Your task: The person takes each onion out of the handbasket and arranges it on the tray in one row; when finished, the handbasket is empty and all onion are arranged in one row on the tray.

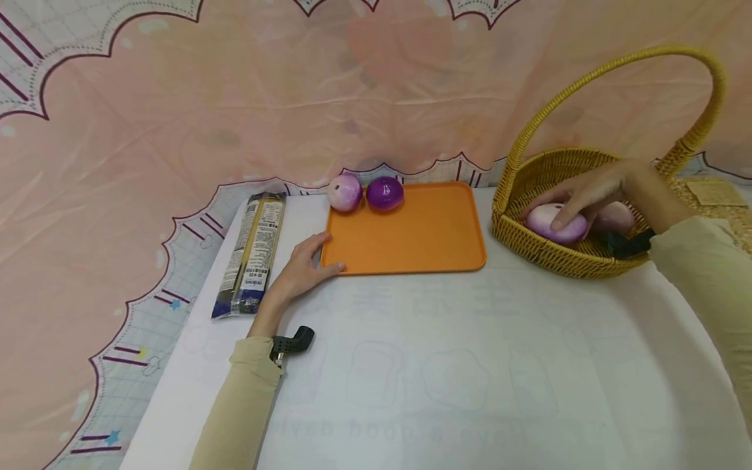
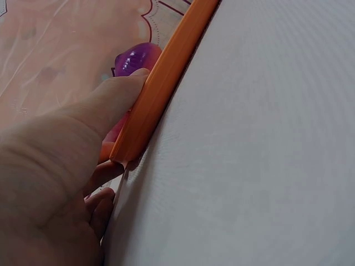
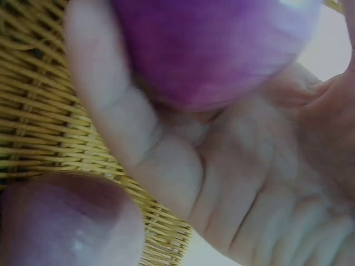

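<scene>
My right hand reaches into a yellow wicker basket and grips a pale purple onion, its fingers and thumb around it. In the right wrist view the same onion sits against the fingers. Another onion lies in the basket beside the hand. My left hand holds the near left corner of an orange tray, thumb on the near rim and fingers along the left side. At the tray's far left are a pale purple onion and a dark, shiny purple onion.
A long printed packet lies left of the tray, close to my left hand. The basket's tall handle arches above my right hand. A woven straw item lies behind my right forearm. White cloth covers the table, against a pink patterned curtain.
</scene>
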The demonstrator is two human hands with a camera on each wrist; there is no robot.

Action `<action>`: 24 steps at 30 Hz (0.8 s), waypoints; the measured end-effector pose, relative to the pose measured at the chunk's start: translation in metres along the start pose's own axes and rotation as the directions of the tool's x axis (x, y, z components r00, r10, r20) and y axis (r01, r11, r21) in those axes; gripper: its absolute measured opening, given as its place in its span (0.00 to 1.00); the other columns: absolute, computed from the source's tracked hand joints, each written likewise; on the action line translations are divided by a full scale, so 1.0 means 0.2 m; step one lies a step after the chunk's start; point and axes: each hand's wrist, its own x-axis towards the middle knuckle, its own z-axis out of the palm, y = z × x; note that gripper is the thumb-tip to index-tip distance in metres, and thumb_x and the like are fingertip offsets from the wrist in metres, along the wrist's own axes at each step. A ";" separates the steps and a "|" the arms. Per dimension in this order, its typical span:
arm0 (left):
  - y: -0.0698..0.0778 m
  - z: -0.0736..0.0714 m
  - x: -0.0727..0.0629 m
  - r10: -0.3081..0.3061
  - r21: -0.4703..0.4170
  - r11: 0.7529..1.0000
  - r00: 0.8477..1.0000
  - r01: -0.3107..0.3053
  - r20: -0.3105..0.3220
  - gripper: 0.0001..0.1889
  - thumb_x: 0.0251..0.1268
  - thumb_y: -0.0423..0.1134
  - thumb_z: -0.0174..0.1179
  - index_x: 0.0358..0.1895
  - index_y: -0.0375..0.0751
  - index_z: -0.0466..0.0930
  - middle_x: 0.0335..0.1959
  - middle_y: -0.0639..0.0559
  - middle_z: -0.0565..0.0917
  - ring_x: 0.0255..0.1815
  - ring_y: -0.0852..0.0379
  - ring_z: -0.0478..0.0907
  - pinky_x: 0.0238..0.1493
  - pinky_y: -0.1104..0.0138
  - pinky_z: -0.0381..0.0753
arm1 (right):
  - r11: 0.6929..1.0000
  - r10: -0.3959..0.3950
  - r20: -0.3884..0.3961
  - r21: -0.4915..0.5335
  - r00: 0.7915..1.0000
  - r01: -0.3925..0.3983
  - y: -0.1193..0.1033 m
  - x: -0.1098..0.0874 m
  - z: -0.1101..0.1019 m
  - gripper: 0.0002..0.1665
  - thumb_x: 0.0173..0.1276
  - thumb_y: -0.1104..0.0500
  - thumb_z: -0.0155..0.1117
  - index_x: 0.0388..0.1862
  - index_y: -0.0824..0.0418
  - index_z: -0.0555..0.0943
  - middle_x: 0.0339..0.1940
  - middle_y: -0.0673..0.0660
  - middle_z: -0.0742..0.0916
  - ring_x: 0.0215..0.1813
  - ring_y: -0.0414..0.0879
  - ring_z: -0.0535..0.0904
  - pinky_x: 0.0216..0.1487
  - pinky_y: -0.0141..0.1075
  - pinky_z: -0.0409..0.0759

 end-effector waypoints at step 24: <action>0.00 0.01 0.00 -0.013 0.004 1.000 1.000 0.013 -0.006 0.42 0.61 0.51 0.65 0.75 0.41 0.57 0.77 0.42 0.56 0.79 0.42 0.46 0.79 0.47 0.48 | 0.857 -0.501 -0.135 0.061 0.855 0.512 -0.01 -0.04 0.05 0.29 0.73 0.60 0.41 0.71 0.68 0.63 0.66 0.55 0.76 0.60 0.42 0.73 0.57 0.28 0.74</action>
